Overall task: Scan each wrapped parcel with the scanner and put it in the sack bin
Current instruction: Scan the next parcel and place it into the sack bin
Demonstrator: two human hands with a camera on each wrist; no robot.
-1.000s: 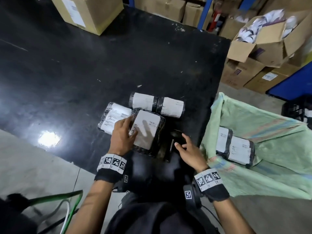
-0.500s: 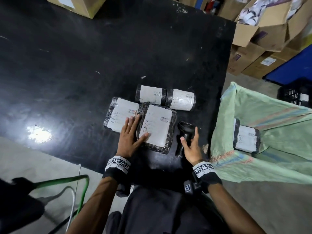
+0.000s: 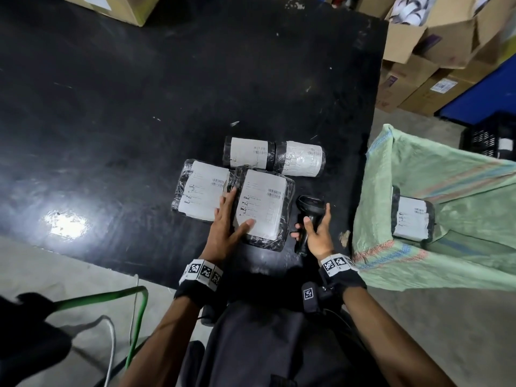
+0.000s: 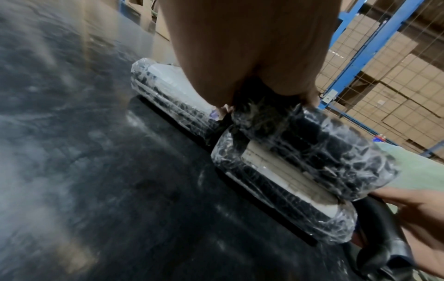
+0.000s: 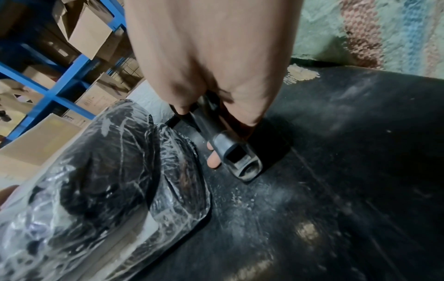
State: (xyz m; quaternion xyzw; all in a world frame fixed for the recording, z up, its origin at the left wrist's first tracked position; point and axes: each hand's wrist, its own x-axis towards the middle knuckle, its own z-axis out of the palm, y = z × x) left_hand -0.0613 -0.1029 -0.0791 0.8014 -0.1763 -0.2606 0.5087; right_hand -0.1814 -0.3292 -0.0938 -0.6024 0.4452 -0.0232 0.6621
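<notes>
Several black wrapped parcels with white labels lie on the black table (image 3: 139, 93). My left hand (image 3: 226, 222) rests on the middle flat parcel (image 3: 264, 202), fingers straight along its left edge and thumb on the label; in the left wrist view the hand (image 4: 252, 57) reaches down beside that parcel (image 4: 324, 152). A second flat parcel (image 3: 201, 196) lies to the left, and two rolled parcels (image 3: 245, 152) (image 3: 300, 159) sit behind. My right hand (image 3: 315, 233) grips the handle of the black scanner (image 3: 308, 208), which still touches the table (image 5: 230, 152). The green sack bin (image 3: 446, 177) at the right holds one parcel (image 3: 411, 219).
The table's right edge (image 3: 372, 135) borders the sack. Cardboard boxes (image 3: 418, 51) are stacked at the back right and another box (image 3: 120, 7) stands on the far table. A black crate (image 3: 491, 135) sits beyond the sack. A green cable (image 3: 111, 297) runs over the floor at the lower left.
My right hand has gone from hovering over the scanner to curling round its handle. My left hand stays on the middle parcel.
</notes>
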